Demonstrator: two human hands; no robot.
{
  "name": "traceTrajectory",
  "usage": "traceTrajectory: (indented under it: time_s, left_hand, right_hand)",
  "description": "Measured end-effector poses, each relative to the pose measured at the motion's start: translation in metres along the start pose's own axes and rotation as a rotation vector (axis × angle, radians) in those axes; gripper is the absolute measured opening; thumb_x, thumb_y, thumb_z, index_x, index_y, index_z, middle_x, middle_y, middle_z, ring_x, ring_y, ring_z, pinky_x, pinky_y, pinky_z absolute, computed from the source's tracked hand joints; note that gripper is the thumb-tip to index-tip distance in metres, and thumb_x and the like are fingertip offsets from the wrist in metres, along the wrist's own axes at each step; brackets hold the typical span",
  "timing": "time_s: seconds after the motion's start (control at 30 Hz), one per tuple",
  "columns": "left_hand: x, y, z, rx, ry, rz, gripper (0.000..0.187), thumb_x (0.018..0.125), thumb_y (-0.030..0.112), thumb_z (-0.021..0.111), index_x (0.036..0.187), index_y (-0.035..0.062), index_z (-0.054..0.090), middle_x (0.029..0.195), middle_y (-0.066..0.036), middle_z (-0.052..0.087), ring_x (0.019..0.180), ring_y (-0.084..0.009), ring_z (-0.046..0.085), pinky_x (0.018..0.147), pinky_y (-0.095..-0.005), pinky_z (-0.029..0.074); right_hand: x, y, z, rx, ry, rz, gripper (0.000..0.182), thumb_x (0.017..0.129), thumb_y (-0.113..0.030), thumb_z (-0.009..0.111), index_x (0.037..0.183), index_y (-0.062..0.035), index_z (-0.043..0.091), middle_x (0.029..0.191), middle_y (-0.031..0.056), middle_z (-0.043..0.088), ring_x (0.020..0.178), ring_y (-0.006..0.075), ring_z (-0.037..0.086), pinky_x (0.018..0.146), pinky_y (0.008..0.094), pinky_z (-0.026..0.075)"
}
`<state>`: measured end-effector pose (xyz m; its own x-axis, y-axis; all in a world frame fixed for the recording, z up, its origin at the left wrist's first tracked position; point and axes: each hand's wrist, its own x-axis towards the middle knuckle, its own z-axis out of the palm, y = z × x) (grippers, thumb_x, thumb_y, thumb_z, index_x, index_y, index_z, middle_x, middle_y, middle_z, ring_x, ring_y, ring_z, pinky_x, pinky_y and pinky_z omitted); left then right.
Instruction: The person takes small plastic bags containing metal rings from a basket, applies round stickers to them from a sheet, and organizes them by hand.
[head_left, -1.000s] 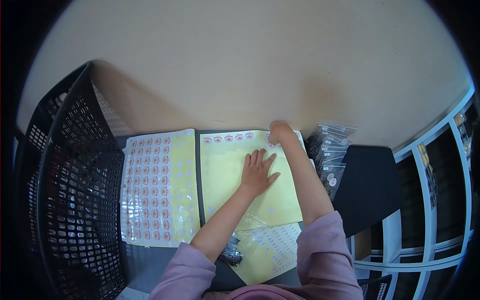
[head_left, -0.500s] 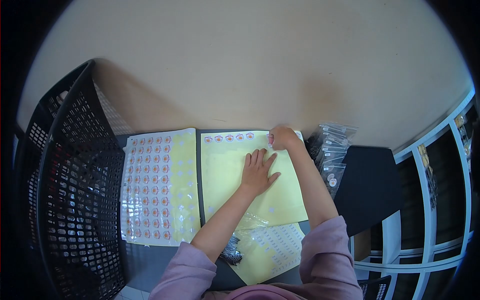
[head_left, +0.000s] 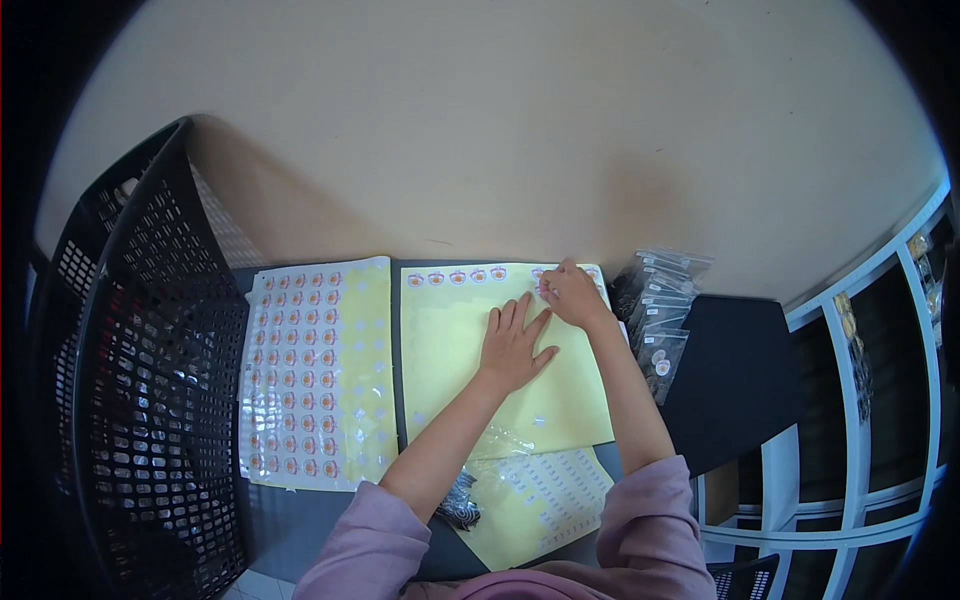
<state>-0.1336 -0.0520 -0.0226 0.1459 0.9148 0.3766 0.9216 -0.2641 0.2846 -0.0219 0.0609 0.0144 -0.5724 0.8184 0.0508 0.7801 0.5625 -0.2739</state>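
Observation:
My left hand lies flat on a yellow backing sheet, fingers spread, holding nothing. Above it, near the sheet's top edge, the fingertips of my right hand are pinched at a small round sticker, partly covered by the fingers. A row of round stickers with an orange centre and pink edging runs along the top left of this sheet. To the left is a sticker sheet with many rows of the same print; its right-hand strip is bare yellow.
A tall black plastic basket stands at the left. Small clear zip bags overlap at the right. Nearer me are another yellow sheet with pale marks and a dark patterned packet. White shelving stands far right, and a wall rises behind.
My right hand has drawn slightly down and turned, bringing its pinched fingertips lower on the sheet. My left hand stays nearly in place.

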Motion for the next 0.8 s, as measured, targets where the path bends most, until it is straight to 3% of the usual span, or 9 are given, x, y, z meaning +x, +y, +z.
traceTrajectory:
  time_s: [0.07,0.17,0.27,0.37,0.8]
  left_hand:
    - [0.000,0.000,0.000,-0.004,-0.018,-0.004,0.055,0.079,0.048,0.040,0.123,0.0131,0.038,0.128,-0.017,0.027,0.111,-0.0298,0.029,0.091,-0.0403,0.021]
    - [0.000,0.000,0.000,-0.006,-0.034,-0.006,0.056,0.079,0.048,0.040,0.123,0.0134,0.038,0.130,-0.017,0.025,0.112,-0.0303,0.029,0.091,-0.0407,0.021]
    - [0.000,-0.001,0.002,-0.001,-0.024,-0.004,0.056,0.079,0.049,0.040,0.123,0.0135,0.038,0.130,-0.017,0.025,0.111,-0.0303,0.029,0.091,-0.0409,0.021]
    - [0.000,-0.001,0.004,0.000,-0.019,-0.002,0.056,0.079,0.049,0.040,0.123,0.0135,0.038,0.130,-0.017,0.025,0.111,-0.0304,0.030,0.091,-0.0410,0.021]
    - [0.000,-0.001,0.002,-0.023,-0.020,-0.007,0.055,0.079,0.047,0.042,0.122,0.0133,0.039,0.130,-0.017,0.026,0.112,-0.0303,0.029,0.091,-0.0411,0.021]
  right_hand:
    - [-0.004,0.002,0.006,0.121,0.137,-0.021,0.010,0.071,-0.016,0.056,0.077,-0.0091,0.059,0.087,0.0152,0.051,0.087,0.0304,0.049,0.079,0.0391,0.038]
    - [-0.003,0.005,0.010,0.151,0.073,0.076,0.010,0.071,-0.017,0.056,0.078,-0.0092,0.059,0.092,0.0136,0.046,0.092,0.0290,0.045,0.079,0.0375,0.038]
    - [0.005,0.027,0.033,0.365,0.092,0.065,0.013,0.070,-0.014,0.059,0.078,-0.0032,0.057,0.086,0.0138,0.047,0.085,0.0238,0.045,0.073,0.0335,0.040]
    - [0.005,0.026,0.030,0.413,0.053,0.143,0.013,0.070,-0.020,0.056,0.076,-0.0088,0.060,0.090,0.0121,0.047,0.093,0.0270,0.045,0.080,0.0358,0.037]
    - [0.008,0.022,0.028,0.472,0.101,0.243,0.016,0.067,-0.019,0.056,0.076,-0.0067,0.061,0.086,0.0134,0.048,0.082,0.0270,0.049,0.076,0.0338,0.039]
